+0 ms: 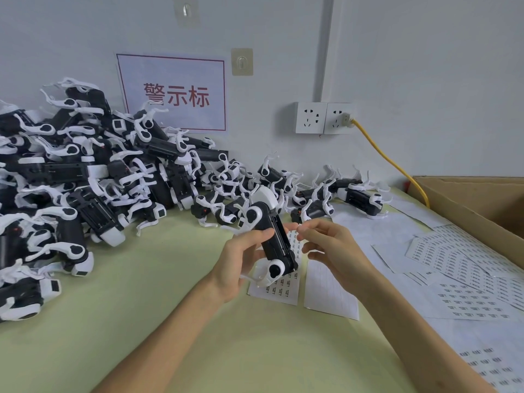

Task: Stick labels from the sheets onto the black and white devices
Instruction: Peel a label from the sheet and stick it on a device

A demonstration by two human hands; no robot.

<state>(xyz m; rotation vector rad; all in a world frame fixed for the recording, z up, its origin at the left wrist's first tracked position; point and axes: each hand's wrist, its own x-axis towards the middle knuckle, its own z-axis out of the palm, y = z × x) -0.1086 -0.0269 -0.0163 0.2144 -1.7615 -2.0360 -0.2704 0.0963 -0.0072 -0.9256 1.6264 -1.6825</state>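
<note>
the left hand is closed around the black body of one device, thumb across its front, holding it tilted above the surface, one white-capped end up and away and the other down toward the person. the right hand is just beside it, thumb and forefinger drawn together at the device's upper right edge. they pinch what looks like a small white label, though it is too small to be sure; the other fingers hang loosely curled. by this the step in hand is most likely bringing a label to the device. the next move calls for setting it square on a flat black face and pressing it down with a fingertip while the left hand keeps the body from turning. directly under the hands lies a label sheet with printed labels left on it, and touching it on the right hand's side a stripped sheet. more printed sheets overlap further out past the right hand, beside an open cardboard box. beyond the fingertips is a loose group of devices, and well out past the left hand a big heap of devices rises against the wall.
</note>
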